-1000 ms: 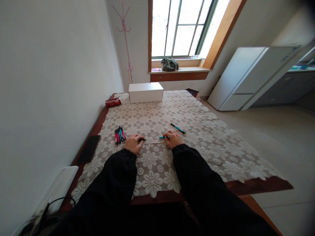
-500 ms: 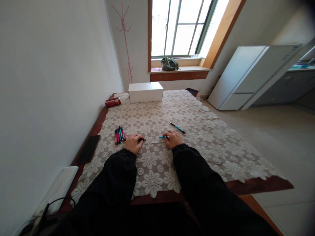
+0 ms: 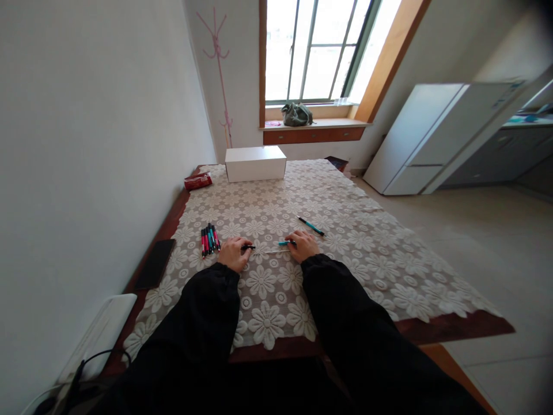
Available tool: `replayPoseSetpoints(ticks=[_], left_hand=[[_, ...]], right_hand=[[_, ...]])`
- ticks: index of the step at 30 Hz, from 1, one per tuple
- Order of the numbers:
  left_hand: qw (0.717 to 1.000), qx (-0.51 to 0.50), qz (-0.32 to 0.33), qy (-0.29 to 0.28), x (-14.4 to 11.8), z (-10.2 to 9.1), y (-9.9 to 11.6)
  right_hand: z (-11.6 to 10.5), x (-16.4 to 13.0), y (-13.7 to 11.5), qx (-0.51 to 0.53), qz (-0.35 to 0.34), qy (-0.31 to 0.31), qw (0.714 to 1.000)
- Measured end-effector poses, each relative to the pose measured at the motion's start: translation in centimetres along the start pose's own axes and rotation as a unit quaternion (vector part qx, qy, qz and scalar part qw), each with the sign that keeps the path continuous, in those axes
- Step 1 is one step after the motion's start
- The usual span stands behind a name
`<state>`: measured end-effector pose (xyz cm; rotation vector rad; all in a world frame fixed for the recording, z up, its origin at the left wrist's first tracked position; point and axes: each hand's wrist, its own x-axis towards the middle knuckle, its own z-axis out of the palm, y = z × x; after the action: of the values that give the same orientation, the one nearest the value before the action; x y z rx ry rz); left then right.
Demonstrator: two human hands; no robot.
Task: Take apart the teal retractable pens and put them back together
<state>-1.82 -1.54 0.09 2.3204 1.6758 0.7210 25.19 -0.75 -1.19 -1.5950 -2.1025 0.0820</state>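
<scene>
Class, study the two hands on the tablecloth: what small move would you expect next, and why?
Probably bringing the two hands together: the left hand holds a black piece, the right hand a teal pen part, with a thin refill lying between them.

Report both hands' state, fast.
Left hand: closed on a black pen piece.
Right hand: closed on a teal pen piece.

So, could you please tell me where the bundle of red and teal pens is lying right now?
In the head view, the bundle of pens lies on the lace tablecloth, just left of the left hand and right of the black phone.
</scene>
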Motion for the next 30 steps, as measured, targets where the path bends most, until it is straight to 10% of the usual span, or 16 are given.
replayPoseSetpoints(ticks=[11, 30], left_hand=[[0.997, -0.038, 0.061, 0.009, -0.1, -0.6, 0.8], [0.996, -0.039, 0.085, -0.004, 0.0, -0.6, 0.7]], right_hand=[[-0.5, 0.0, -1.1, 0.07, -0.162, -0.005, 0.984], [-0.4, -0.3, -2.0, 0.041, -0.148, -0.053, 0.987]])
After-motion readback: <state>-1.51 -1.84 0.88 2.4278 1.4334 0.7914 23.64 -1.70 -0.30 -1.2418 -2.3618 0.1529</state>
